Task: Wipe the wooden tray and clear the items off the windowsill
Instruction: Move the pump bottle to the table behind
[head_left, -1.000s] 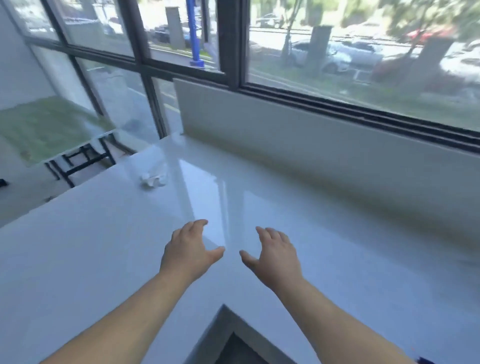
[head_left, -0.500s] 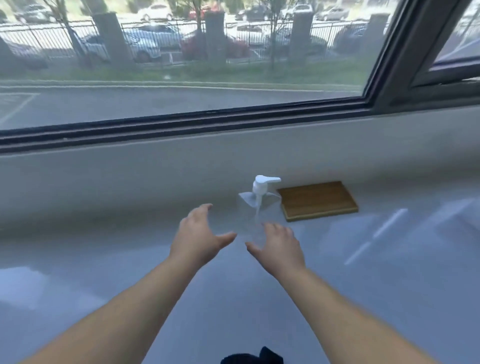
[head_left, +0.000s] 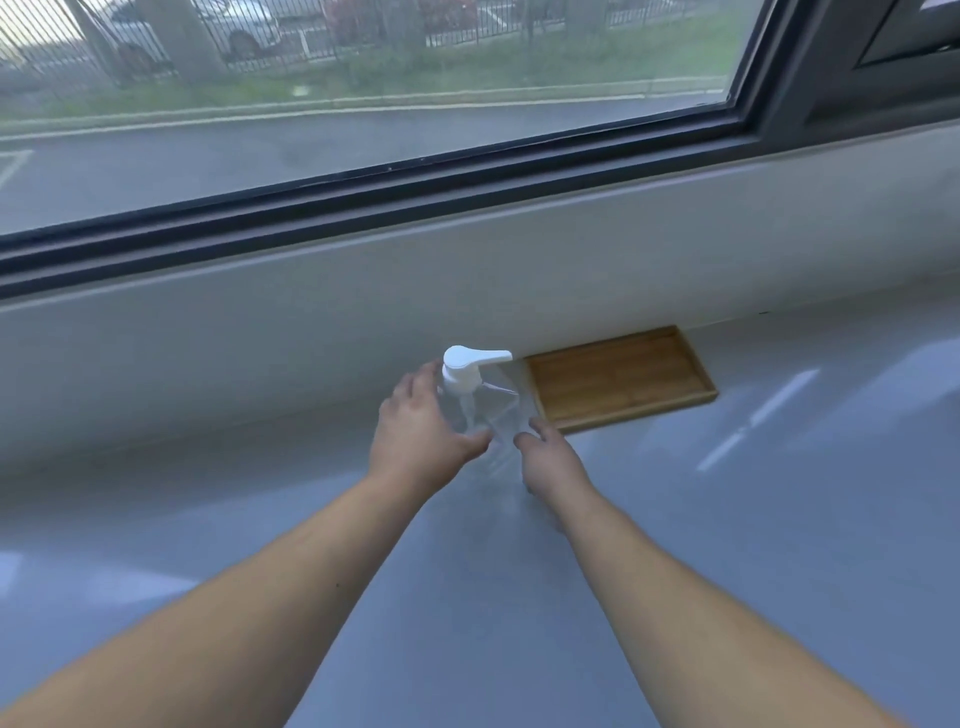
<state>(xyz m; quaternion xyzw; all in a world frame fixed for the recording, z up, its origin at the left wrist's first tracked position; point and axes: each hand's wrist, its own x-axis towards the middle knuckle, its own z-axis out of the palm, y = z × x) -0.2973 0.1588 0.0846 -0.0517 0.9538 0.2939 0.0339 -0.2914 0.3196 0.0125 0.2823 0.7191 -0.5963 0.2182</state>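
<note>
Here, clear pump bottle (head_left: 480, 410) stands upright on windowsill (head_left: 779, 519), just left of wooden tray (head_left: 621, 384) by wall. Left hand (head_left: 418, 434) cups bottle's left side, fingers spread, not clamped. Right hand (head_left: 550, 460) open at bottle's base, fingertips touching or nearly so; cannot tell which.

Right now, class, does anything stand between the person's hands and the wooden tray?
Yes. A clear pump bottle stands just left of the tray; left hand and right hand flank it.
</note>
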